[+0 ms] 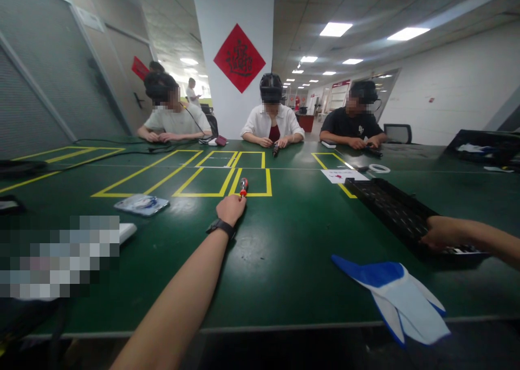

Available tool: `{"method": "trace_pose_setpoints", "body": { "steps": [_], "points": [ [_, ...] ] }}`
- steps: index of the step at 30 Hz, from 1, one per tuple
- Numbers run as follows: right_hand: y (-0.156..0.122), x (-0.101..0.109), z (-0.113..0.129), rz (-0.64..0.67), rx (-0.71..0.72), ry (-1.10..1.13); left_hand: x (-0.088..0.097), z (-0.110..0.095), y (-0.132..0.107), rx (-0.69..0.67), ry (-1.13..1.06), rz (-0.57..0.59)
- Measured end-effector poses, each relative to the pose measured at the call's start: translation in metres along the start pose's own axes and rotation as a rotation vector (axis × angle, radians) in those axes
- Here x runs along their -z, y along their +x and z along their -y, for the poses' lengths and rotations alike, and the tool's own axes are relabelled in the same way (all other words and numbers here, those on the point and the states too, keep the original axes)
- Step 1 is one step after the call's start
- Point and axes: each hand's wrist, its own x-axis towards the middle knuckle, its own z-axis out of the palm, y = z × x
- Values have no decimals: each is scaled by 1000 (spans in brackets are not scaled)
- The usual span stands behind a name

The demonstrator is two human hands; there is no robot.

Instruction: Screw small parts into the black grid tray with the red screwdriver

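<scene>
My left hand [231, 208], with a black watch on the wrist, is stretched far forward over the green table [284, 240] and is closed round the handle of a red-tipped screwdriver [244, 186] that lies at the edge of a yellow taped box. My right hand [441, 232] rests on the near end of a long black keyboard-like tray [390, 207] at the right; its fingers curl over the edge.
A blue-and-white glove [400, 297] lies at the near table edge. A plastic-wrapped packet [141, 204] and a white object [125, 232] lie at the left. Three people sit across the table. A paper sheet [343, 176] and a tape ring [379, 168] lie beyond the tray.
</scene>
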Motion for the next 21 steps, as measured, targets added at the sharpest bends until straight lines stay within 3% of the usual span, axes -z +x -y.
{"method": "trace_pose_setpoints", "body": {
  "steps": [3, 4, 11, 16, 21],
  "points": [
    [0, 4, 5, 232, -97, 118, 0, 0, 0, -4, 3, 2],
    [-2, 4, 9, 248, -105, 135, 0, 0, 0, -4, 1, 1],
    [-14, 2, 27, 151, -119, 78, 0, -1, -1, -1, 5, -2],
    [-11, 0, 13, 203, -100, 136, 1, -2, -1, 5, 13, 4],
    [-6, -3, 6, 163, -39, 91, 0, -1, -2, 11, 7, -7]
  ]
}}
